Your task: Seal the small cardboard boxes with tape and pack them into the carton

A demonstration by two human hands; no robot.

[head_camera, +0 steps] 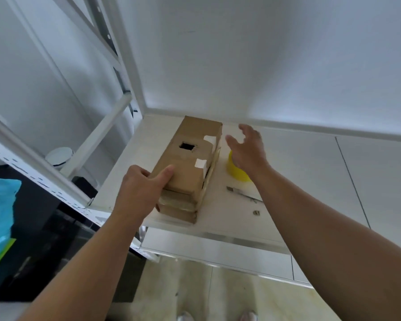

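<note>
A stack of three brown cardboard boxes [190, 156] stands on the white table [299, 172]. The top box has a square dark hole and white tape scraps on its right edge. My left hand [141, 186] grips the near left corner of the top box, thumb on its top face. My right hand [248, 149] hovers with fingers spread just right of the stack, above a yellow tape roll [235, 172] that it partly hides. The hand touches neither the stack nor the roll, as far as I can tell.
A utility knife [243, 194] lies on the table near the roll, with a small metal bit [256, 213] closer to the edge. A white metal shelf frame [83, 140] rises at left. Black objects and a blue bag [0, 218] sit lower left.
</note>
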